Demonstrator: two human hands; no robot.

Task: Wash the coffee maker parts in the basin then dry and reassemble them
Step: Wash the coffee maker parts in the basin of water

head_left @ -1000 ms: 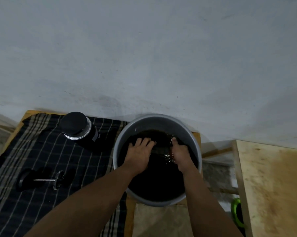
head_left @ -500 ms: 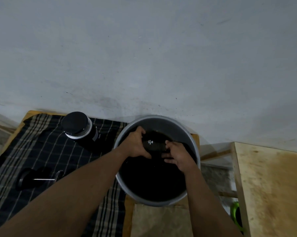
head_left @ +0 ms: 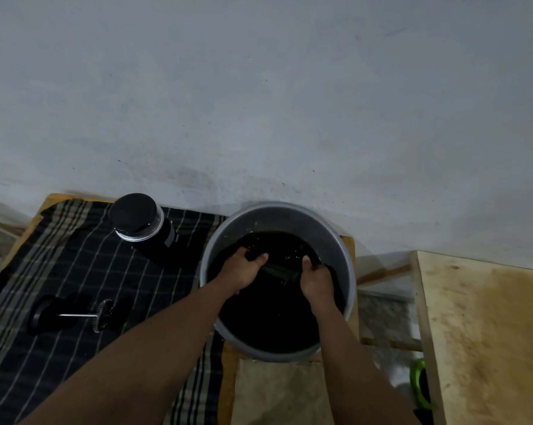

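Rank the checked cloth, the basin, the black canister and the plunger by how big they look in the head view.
1. checked cloth, partly hidden yet clearly the largest
2. basin
3. black canister
4. plunger, which lies about as long as the canister looks but is far thinner, so that pair is close

Left hand (head_left: 243,269) and right hand (head_left: 315,280), in the dark water of a grey basin (head_left: 348,256), grip a dark part (head_left: 279,271) between them. On the striped cloth (head_left: 75,265) beside it, a black-lidded canister (head_left: 139,219) stands and a plunger (head_left: 75,315) lies flat.
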